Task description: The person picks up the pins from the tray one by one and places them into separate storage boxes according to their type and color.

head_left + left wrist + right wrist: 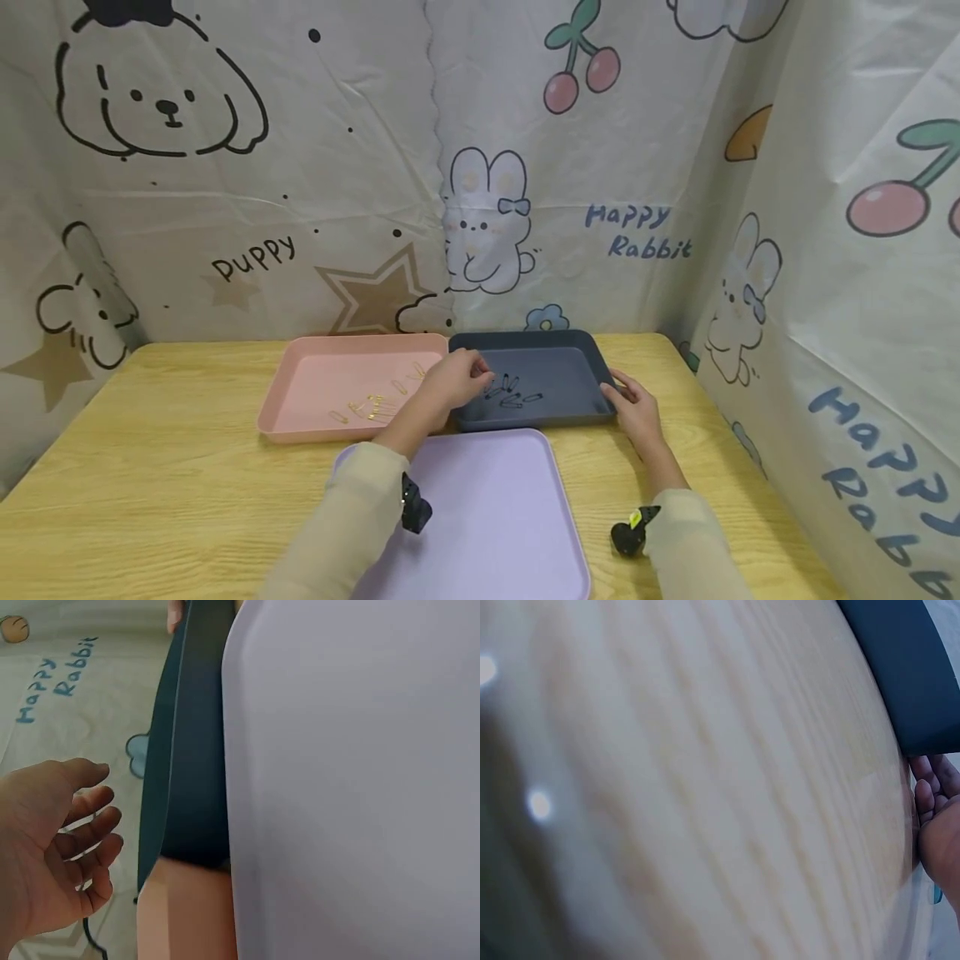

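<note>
My left hand (455,379) hovers over the left edge of the dark blue tray (573,371), its fingers loosely bent. The left wrist view shows nothing between the thumb and fingers of this hand (56,844). Below it in the dark tray lies a small group of black safety pins (512,392). At the tray's right side, my right hand (637,411) holds the rim, with the thumb on the edge and the fingers around the outside. The pink tray (315,375), left of the dark one, has several gold safety pins (375,407) spread inside.
A lilac tray (487,517) lies in front of the other two, under my left forearm. All three trays are on a wood-grain table (150,467). A printed curtain (360,150) hangs behind the table and along its right side.
</note>
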{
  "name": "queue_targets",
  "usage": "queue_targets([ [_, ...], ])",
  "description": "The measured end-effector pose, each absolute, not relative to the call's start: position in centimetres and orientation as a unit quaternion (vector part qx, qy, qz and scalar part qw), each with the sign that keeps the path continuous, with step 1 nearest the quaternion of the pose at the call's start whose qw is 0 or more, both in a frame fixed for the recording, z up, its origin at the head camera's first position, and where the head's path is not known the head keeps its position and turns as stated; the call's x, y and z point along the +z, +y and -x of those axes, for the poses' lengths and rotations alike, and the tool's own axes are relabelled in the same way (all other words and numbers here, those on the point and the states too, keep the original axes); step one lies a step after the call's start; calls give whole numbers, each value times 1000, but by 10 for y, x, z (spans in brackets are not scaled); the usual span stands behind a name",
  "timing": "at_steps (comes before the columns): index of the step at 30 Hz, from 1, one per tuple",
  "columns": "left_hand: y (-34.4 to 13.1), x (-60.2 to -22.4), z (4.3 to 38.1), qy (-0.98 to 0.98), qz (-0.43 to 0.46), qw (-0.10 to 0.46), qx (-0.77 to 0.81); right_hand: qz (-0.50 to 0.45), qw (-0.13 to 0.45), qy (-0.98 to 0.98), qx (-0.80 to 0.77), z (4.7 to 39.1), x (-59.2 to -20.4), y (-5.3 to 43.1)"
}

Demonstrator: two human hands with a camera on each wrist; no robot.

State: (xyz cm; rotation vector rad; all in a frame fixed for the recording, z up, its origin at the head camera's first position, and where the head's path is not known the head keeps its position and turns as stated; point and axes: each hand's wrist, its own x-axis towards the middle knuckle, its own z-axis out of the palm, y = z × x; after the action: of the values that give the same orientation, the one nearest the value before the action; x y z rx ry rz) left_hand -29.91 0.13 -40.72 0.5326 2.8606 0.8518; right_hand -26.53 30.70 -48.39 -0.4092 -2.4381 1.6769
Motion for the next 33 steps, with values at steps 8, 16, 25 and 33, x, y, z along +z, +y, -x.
queue_targets([
  [8, -36, -403, 296, 945, -138, 32, 295, 136, 74, -813, 561, 271, -483, 312],
  [16, -76, -404, 291, 954, -119, -9, 277, 135, 72, -820, 552, 275, -484, 321],
  [25, -116, -404, 284, 962, -112, -35, 247, 125, 57, -843, 521, 272, -474, 333],
  [33, -142, -398, 283, 971, -95, -75, 204, 88, 63, -890, 442, 267, -445, 347],
])
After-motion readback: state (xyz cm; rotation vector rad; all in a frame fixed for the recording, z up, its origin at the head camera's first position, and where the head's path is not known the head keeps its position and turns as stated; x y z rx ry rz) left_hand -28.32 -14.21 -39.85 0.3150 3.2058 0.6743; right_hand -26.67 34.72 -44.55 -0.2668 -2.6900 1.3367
